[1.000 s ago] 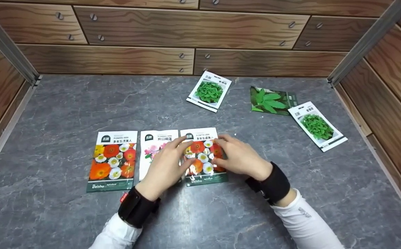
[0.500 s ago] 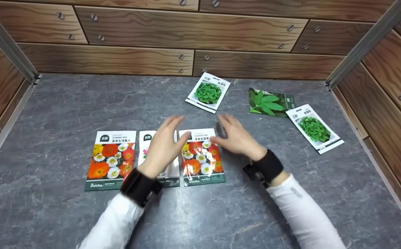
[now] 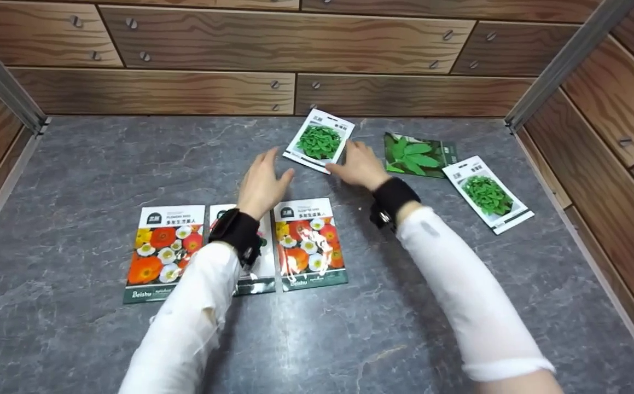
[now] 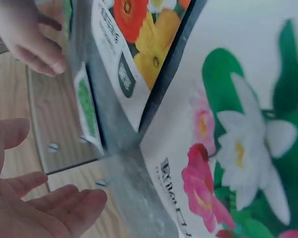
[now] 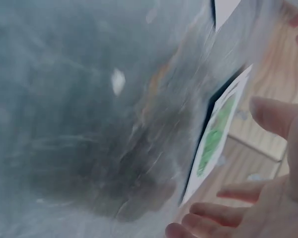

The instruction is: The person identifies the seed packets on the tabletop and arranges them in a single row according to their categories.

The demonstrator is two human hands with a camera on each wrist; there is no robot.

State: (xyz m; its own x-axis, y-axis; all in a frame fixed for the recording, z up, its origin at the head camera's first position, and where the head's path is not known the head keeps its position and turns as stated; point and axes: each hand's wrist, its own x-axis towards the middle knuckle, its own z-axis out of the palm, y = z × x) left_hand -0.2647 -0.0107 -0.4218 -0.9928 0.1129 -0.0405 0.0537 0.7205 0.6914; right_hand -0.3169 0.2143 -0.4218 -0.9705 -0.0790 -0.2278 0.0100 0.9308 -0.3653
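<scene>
My left hand (image 3: 262, 183) hovers with fingers spread above the table, behind the middle seed packet and left of a white seed packet with a green leafy herb (image 3: 319, 139). At that packet's right edge is my right hand (image 3: 361, 165), fingers apart; its thumb overlaps the lower corner, and I cannot tell whether it touches. In the right wrist view a gap shows between the fingers and the herb packet (image 5: 216, 134). Three flower seed packets lie in a row: a left poppy packet (image 3: 166, 249), a lotus packet (image 4: 248, 148) partly hidden by my left arm, and a right poppy packet (image 3: 310, 244).
At the right, a green single-leaf packet (image 3: 415, 156) lies partly under a second herb packet (image 3: 489, 194). A wood-patterned wall (image 3: 196, 90) closes off the back of the grey marbled table (image 3: 317, 350), with side walls at left and right.
Both hands have left the right poppy packet and moved away from me, toward the back herb packet. The row of packets stays on the table.
</scene>
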